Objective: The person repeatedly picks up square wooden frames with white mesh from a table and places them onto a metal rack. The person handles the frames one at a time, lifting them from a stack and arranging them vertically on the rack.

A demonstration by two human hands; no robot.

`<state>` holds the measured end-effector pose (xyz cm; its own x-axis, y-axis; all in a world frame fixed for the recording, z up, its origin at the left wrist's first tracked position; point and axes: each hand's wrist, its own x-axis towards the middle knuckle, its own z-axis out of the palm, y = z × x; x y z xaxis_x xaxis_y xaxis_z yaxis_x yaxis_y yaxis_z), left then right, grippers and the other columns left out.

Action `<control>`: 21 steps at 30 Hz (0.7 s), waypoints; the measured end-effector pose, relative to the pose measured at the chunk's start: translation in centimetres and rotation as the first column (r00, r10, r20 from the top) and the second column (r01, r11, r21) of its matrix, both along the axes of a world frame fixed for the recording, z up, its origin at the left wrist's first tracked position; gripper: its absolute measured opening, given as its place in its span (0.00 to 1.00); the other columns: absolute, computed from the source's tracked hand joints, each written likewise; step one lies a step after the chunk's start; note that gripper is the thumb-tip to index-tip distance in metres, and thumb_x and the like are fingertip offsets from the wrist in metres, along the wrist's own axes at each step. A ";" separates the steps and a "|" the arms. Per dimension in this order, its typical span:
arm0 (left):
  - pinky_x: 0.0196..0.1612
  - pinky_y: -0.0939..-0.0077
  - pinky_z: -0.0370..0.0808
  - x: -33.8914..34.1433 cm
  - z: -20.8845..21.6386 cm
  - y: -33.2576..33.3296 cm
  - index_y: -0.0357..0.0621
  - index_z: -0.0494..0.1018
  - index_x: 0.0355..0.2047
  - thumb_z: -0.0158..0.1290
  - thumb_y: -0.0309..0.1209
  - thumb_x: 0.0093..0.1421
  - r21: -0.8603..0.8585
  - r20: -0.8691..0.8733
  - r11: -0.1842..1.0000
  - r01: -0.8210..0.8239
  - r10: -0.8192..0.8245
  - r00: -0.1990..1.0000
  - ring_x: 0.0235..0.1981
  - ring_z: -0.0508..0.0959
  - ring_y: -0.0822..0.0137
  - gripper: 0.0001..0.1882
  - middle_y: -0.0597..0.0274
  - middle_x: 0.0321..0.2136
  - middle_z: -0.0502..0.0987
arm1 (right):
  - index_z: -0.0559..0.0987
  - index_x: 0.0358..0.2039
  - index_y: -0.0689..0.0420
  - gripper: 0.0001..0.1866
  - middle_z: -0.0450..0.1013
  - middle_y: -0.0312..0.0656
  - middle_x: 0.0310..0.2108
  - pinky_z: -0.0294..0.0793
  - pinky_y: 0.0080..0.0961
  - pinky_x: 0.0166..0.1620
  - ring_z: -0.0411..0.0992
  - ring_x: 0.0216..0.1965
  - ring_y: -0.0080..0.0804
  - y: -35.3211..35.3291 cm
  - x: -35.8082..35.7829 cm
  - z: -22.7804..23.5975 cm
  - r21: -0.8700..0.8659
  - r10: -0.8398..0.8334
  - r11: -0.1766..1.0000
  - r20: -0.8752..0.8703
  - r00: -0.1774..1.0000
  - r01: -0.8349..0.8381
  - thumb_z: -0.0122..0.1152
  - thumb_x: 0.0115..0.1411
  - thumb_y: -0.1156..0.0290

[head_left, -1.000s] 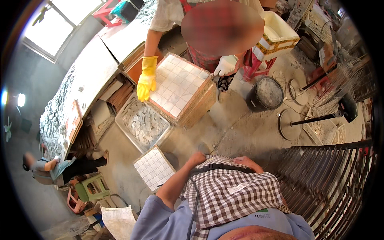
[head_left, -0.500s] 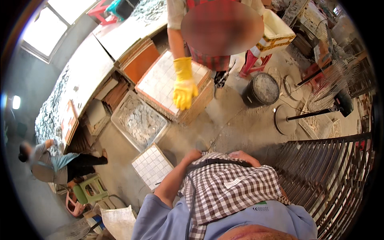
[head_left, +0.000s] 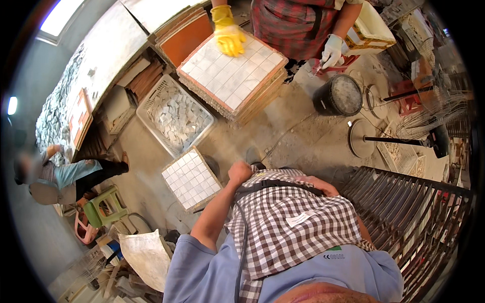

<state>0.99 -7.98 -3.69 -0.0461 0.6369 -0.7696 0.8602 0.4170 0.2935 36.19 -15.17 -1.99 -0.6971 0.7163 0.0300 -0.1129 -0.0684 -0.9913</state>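
My left hand (head_left: 239, 173) is closed in a fist at the left front of the checked apron (head_left: 298, 212). Its inner side is turned away, so whatever it may hold is hidden. My right hand (head_left: 326, 187) rests against the apron at the right of my waist; its fingers are largely hidden in the folds. Left of my left forearm is a board of square white tiles (head_left: 191, 180), the thing nearest that hand. Beyond it, a plastic crate (head_left: 146, 118) holds many broken tile pieces.
Across from me a co-worker's yellow-gloved hand (head_left: 230, 39) touches a stack of tiled boards (head_left: 237, 65); their white-gloved hand (head_left: 332, 50) hangs near a black bucket (head_left: 323, 98). Metal racking (head_left: 404, 217) stands close on my right. Another person (head_left: 65, 177) works at the left table.
The view has shifted. The co-worker has leaned back and their yellow glove has moved away from me across the tile stack; their white glove now shows. My hands stay at my waist.
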 end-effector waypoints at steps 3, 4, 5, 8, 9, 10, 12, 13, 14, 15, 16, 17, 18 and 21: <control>0.40 0.60 0.76 -0.1 1.1 0.7 0.47 0.81 0.27 0.61 0.40 0.43 0.033 -0.038 0.993 -0.113 0.114 0.993 0.35 0.80 0.49 0.13 0.49 0.30 0.80 | 0.70 0.56 0.60 0.23 0.65 0.42 0.58 0.53 0.29 0.63 0.60 0.60 0.34 1.2 -0.5 2.6 -0.404 0.046 0.914 0.072 0.996 -0.013 0.42 0.67 0.59; 0.40 0.60 0.76 -0.4 1.0 0.3 0.48 0.82 0.27 0.62 0.40 0.42 0.034 -0.042 0.988 -0.152 0.154 0.987 0.35 0.80 0.50 0.14 0.49 0.31 0.80 | 0.70 0.56 0.60 0.24 0.65 0.42 0.58 0.53 0.28 0.63 0.60 0.60 0.33 1.9 -0.8 3.3 -0.479 0.066 0.878 0.139 0.988 0.009 0.42 0.67 0.58; 0.40 0.60 0.76 -0.5 0.8 0.3 0.48 0.82 0.27 0.63 0.41 0.41 0.040 -0.035 0.985 -0.165 0.167 0.985 0.35 0.80 0.50 0.14 0.49 0.31 0.80 | 0.70 0.56 0.60 0.24 0.64 0.41 0.59 0.53 0.27 0.63 0.60 0.60 0.32 2.0 -1.1 4.1 -0.545 0.062 0.836 0.212 0.975 0.066 0.41 0.67 0.57; 0.40 0.61 0.76 -1.0 -0.6 -0.2 0.48 0.82 0.28 0.63 0.42 0.41 0.050 -0.021 0.980 -0.192 0.193 0.981 0.35 0.80 0.51 0.15 0.49 0.30 0.80 | 0.70 0.56 0.60 0.25 0.63 0.40 0.60 0.51 0.27 0.64 0.59 0.61 0.31 1.9 -1.1 5.2 -0.699 0.095 0.672 0.407 0.908 0.243 0.41 0.67 0.57; 0.40 0.61 0.76 -1.0 -1.0 -0.2 0.47 0.82 0.28 0.62 0.42 0.42 0.054 -0.021 0.978 -0.201 0.202 0.979 0.35 0.80 0.51 0.15 0.49 0.30 0.80 | 0.70 0.56 0.59 0.25 0.63 0.40 0.60 0.51 0.27 0.64 0.58 0.61 0.31 1.3 -0.4 4.9 -0.693 0.059 0.679 0.383 0.922 0.244 0.41 0.67 0.56; 0.39 0.62 0.76 -1.1 -1.3 -0.3 0.47 0.82 0.29 0.62 0.42 0.42 0.058 -0.022 0.976 -0.210 0.211 0.977 0.35 0.80 0.52 0.16 0.49 0.29 0.80 | 0.70 0.57 0.59 0.25 0.63 0.40 0.60 0.51 0.26 0.64 0.58 0.62 0.31 0.8 0.1 4.7 -0.686 0.025 0.685 0.357 0.934 0.244 0.41 0.67 0.55; 0.41 0.60 0.76 -1.7 -2.3 -0.5 0.47 0.82 0.30 0.59 0.43 0.46 0.053 -0.005 0.974 -0.219 0.220 0.976 0.36 0.80 0.50 0.15 0.48 0.32 0.80 | 0.69 0.57 0.60 0.26 0.65 0.43 0.58 0.52 0.27 0.64 0.58 0.61 0.31 1.9 -0.5 8.0 -0.678 0.028 0.655 0.462 0.887 0.332 0.41 0.67 0.54; 0.41 0.59 0.76 -2.0 -2.7 -0.6 0.48 0.82 0.31 0.58 0.43 0.48 0.052 0.004 0.973 -0.223 0.223 0.975 0.37 0.79 0.49 0.15 0.48 0.33 0.79 | 0.70 0.56 0.61 0.27 0.66 0.43 0.57 0.53 0.27 0.63 0.59 0.61 0.32 2.0 -0.4 8.8 -0.703 0.003 0.609 0.466 0.885 0.368 0.42 0.67 0.53; 0.42 0.59 0.75 -2.4 -3.1 -0.8 0.47 0.81 0.33 0.56 0.43 0.50 0.070 -0.020 0.968 -0.240 0.241 0.970 0.38 0.79 0.49 0.16 0.48 0.34 0.79 | 0.70 0.55 0.62 0.27 0.66 0.44 0.57 0.54 0.27 0.63 0.60 0.60 0.33 1.9 -0.2 9.3 -0.725 -0.021 0.560 0.472 0.881 0.402 0.42 0.67 0.52; 0.43 0.58 0.75 -2.9 -3.2 -0.9 0.46 0.80 0.35 0.55 0.43 0.52 0.087 -0.044 0.963 -0.255 0.259 0.965 0.39 0.78 0.48 0.16 0.47 0.35 0.79 | 0.71 0.54 0.63 0.27 0.67 0.44 0.56 0.57 0.28 0.61 0.62 0.59 0.34 1.5 0.4 8.4 -0.726 -0.109 0.540 0.441 0.891 0.426 0.43 0.67 0.52; 0.44 0.58 0.74 -3.1 -3.4 -1.1 0.45 0.79 0.37 0.53 0.43 0.53 0.104 -0.067 0.957 -0.271 0.279 0.958 0.40 0.78 0.48 0.17 0.47 0.37 0.79 | 0.71 0.53 0.64 0.28 0.68 0.45 0.55 0.60 0.29 0.60 0.64 0.57 0.35 0.9 1.4 6.6 -0.728 -0.195 0.519 0.408 0.892 0.447 0.44 0.66 0.52; 0.45 0.59 0.74 -3.1 -2.8 -0.9 0.45 0.79 0.39 0.52 0.43 0.54 0.161 -0.025 0.935 -0.316 0.324 0.946 0.41 0.78 0.48 0.18 0.46 0.38 0.78 | 0.72 0.52 0.65 0.28 0.68 0.45 0.55 0.62 0.30 0.58 0.65 0.56 0.37 0.6 2.2 5.3 -0.732 -0.283 0.496 0.373 0.884 0.468 0.44 0.66 0.52; 0.46 0.59 0.73 -3.0 -1.6 -0.6 0.44 0.78 0.40 0.51 0.43 0.55 0.215 0.020 0.908 -0.359 0.363 0.931 0.42 0.77 0.47 0.19 0.45 0.39 0.78 | 0.73 0.50 0.66 0.27 0.69 0.44 0.53 0.65 0.30 0.56 0.67 0.53 0.38 0.8 2.7 4.8 -0.673 -0.328 0.443 0.494 0.805 0.593 0.45 0.66 0.53; 0.48 0.61 0.72 -2.6 0.2 0.4 0.42 0.77 0.42 0.50 0.42 0.56 0.315 0.141 0.813 -0.489 0.470 0.871 0.43 0.77 0.47 0.19 0.43 0.40 0.77 | 0.76 0.45 0.67 0.22 0.75 0.44 0.46 0.72 0.32 0.47 0.75 0.41 0.39 3.1 4.5 2.7 -0.392 -0.321 0.386 0.792 0.519 0.835 0.49 0.63 0.60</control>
